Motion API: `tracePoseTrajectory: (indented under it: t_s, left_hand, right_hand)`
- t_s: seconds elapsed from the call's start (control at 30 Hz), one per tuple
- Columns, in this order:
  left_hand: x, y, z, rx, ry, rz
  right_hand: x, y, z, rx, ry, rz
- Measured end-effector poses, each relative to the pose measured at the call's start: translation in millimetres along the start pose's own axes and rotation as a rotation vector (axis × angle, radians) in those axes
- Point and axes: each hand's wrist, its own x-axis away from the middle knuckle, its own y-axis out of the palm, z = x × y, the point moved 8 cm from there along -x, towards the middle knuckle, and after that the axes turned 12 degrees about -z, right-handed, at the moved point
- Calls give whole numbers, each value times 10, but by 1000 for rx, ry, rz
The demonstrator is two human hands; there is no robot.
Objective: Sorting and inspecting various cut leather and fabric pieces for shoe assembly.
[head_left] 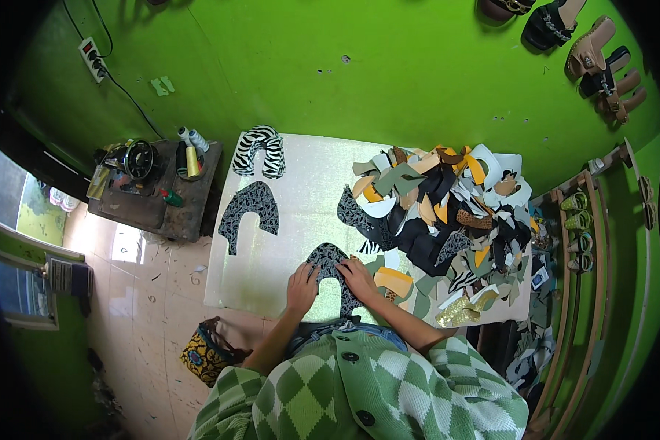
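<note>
A black-and-grey patterned arch-shaped piece lies near the close edge of the pale tabletop, its rounded top pointing away from the person and its opening toward them. The left hand and right hand touch its sides; the left side is partly hidden.

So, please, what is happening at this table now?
A person has the left hand and right hand on opposite sides of a dark arch-shaped piece at the near side of the table. A similar piece lies to the left, with zebra-striped pieces beyond it. Cut scraps are heaped on the right.
</note>
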Motion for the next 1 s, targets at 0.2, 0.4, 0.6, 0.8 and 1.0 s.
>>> tracePoseTrajectory:
  t_s: [0.2,0.4,0.6,0.8,1.0]
  left_hand:
    - [-169,-54,-156,122,-64,101]
    - [-223,-87,-218,166,-20,132]
    - [-277,-102,-254,158,-46,136]
    - [-228,-139,-178,103,-27,163]
    - [-128,-65,-134,9,28,162]
  right_hand:
    - [-115,-50,143,-99,32,21]
    - [-142,-40,138,-14,-54,-37]
    - [-138,-71,111,13,-85,36]
    - [-117,-129,38,74,-87,17]
    - [-37,-138,-40,131,-131,6]
